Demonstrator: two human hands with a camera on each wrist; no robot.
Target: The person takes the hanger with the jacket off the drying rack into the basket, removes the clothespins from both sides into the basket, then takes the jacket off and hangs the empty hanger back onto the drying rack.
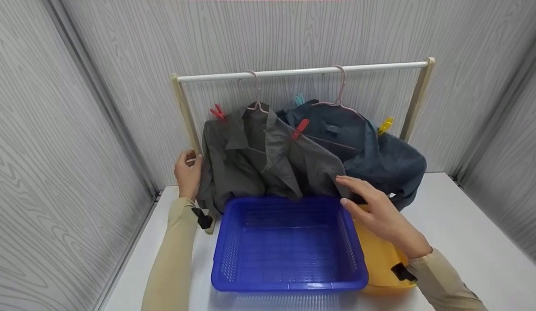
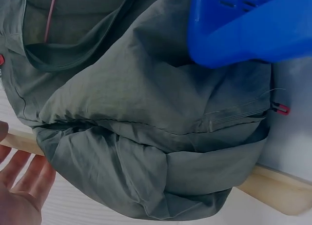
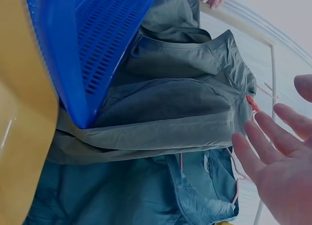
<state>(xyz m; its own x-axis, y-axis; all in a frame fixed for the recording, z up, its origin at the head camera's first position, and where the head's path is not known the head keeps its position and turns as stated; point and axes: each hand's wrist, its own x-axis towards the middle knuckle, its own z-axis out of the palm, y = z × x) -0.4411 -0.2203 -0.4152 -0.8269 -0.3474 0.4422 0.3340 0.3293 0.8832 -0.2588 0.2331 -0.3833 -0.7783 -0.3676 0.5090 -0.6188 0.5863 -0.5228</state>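
A dark grey collared shirt (image 1: 246,168) hangs on a pink hanger (image 1: 258,93) from the white rail of a small clothes rack. My left hand (image 1: 189,172) grips the rack's left wooden post (image 1: 186,116) beside the shirt's sleeve, its fingers passing behind the wood in the left wrist view. My right hand (image 1: 378,216) is held with straight fingers at the shirt's other sleeve, above the right rim of a blue basket (image 1: 289,286). Red clothespins (image 1: 300,128) sit on both shoulders of the shirt. Its lower part reaches behind the basket.
A dark blue jacket (image 1: 358,129) hangs to the right on another pink hanger, with a yellow clothespin (image 1: 385,125) and a light blue one (image 1: 299,99). A yellow container (image 1: 382,263) stands partly behind the blue basket on the white table (image 1: 458,242). Grey patterned panels surround it.
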